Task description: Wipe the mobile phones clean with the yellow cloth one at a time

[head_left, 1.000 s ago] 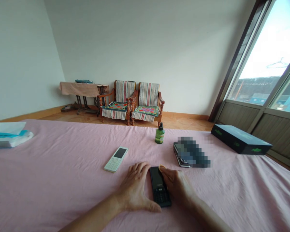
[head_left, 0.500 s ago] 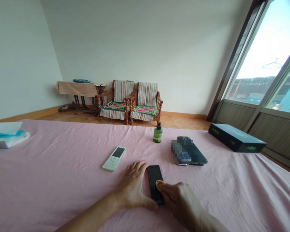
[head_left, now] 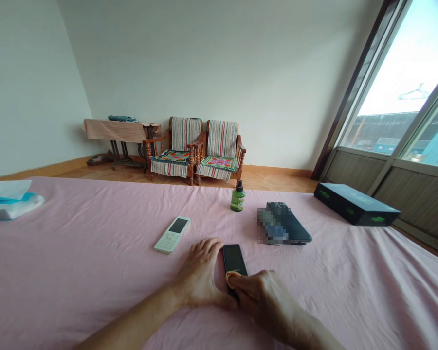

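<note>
A black keypad mobile phone [head_left: 234, 258] lies on the pink cloth, its lower part mostly covered by my hands. My left hand [head_left: 200, 274] steadies it from the left, fingertips by its upper edge and thumb near the bottom end. Between the closed fingers of my right hand [head_left: 264, 296] is a small round orange pad [head_left: 232, 278], pressed on the phone's face just below the screen. To the left lies a white keypad mobile phone [head_left: 173, 235], screen end pointing away from me.
Beyond the hands stands a green bottle [head_left: 237, 198] with a black cap. A dark phone [head_left: 295, 228], partly pixelated, lies to the right, near a black box [head_left: 354, 204]. A tissue pack [head_left: 14, 206] sits at far left. Two armchairs [head_left: 193, 150] stand by the wall.
My right hand has slid the orange pad a little leftward across the phone, to just under the screen. The left hand keeps its place at the phone's side.
</note>
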Demonstrator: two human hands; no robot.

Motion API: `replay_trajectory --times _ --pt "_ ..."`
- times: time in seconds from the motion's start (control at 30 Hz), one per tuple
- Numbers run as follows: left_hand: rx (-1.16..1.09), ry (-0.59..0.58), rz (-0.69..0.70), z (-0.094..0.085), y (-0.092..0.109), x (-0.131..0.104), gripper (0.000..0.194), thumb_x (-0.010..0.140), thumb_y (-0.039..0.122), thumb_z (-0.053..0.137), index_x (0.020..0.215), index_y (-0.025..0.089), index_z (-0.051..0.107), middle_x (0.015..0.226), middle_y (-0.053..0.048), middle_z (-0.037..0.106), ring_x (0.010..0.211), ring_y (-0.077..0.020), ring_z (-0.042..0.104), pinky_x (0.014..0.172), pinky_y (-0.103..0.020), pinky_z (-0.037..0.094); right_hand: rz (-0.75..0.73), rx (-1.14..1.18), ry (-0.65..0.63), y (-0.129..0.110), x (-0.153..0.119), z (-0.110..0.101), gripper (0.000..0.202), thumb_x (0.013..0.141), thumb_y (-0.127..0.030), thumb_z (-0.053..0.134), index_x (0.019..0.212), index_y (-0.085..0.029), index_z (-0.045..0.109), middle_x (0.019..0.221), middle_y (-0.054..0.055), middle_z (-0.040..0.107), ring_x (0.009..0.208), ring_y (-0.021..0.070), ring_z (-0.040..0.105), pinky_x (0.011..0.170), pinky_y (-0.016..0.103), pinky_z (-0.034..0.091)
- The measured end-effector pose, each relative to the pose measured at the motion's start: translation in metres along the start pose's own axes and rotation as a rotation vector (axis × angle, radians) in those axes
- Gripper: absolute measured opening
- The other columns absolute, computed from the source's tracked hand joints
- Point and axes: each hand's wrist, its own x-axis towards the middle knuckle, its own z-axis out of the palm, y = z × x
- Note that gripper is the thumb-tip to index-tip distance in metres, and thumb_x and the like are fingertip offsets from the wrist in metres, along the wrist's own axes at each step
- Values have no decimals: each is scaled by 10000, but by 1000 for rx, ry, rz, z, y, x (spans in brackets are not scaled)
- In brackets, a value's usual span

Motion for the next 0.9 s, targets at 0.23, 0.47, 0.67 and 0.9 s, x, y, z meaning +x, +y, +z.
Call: replay_trajectory --times 0.23,0.47,0.67,0.9 --pt "27 -29 48 -1 -1 1 1032 463 664 754 1312 182 422 1349 -164 452 1233 -401 410 1043 -544 300 -4 76 -7 8 -7 -5 254 873 -153 394 800 -224 626 614 -30 585 519 101 532 487 201 263" --pt "38 -21 43 0 -2 1 1096 421 661 784 1322 153 423 1358 -176 446 1247 -398 396 1053 -523 306 -18 79 18 8 -3 -6 249 850 -133 412 702 -206 599 554 -53 508 476 77 422 484 200 243" --pt "41 -9 45 1 -3 1 1079 419 662 781 1314 176 425 1342 -155 460 1235 -393 413 1039 -522 324 -38 138 21 6 -5 -4 222 840 -130 423 742 -206 607 583 -55 495 503 73 409 491 188 260" --pt "15 -12 69 0 -2 1 1021 478 677 746 1316 193 422 1343 -155 461 1239 -398 408 1042 -530 303 -11 197 -18 14 -8 -12 245 802 -93 410 649 -180 580 551 -65 422 489 68 315 477 204 225"
